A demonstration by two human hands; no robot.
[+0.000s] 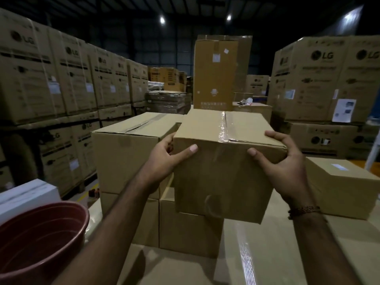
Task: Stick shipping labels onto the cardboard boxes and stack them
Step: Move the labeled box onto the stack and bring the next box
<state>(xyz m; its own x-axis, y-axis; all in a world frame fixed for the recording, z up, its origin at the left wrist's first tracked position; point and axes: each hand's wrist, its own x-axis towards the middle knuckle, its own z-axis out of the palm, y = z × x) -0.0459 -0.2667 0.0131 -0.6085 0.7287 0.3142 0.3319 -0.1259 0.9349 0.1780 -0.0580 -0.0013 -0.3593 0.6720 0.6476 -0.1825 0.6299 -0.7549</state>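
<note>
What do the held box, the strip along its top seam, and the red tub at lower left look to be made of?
Held box: matte brown corrugated cardboard, creased at its edges. Seam strip: clear glossy plastic tape, wrinkled and catching light. Red tub: probably moulded plastic, smooth with a soft sheen and rolled rim.

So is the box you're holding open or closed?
Closed. The box has its top flaps down, with clear tape along the seam. The left hand and right hand grip its sides.

The held box (pixel 224 161) hides the left hand's (pixel 164 159) fingers and part of the stack (pixel 127 153) behind. The red tub (pixel 39 239) is cut off at the frame's lower left. Print on distant labels (pixel 343 110) is unreadable.
</note>
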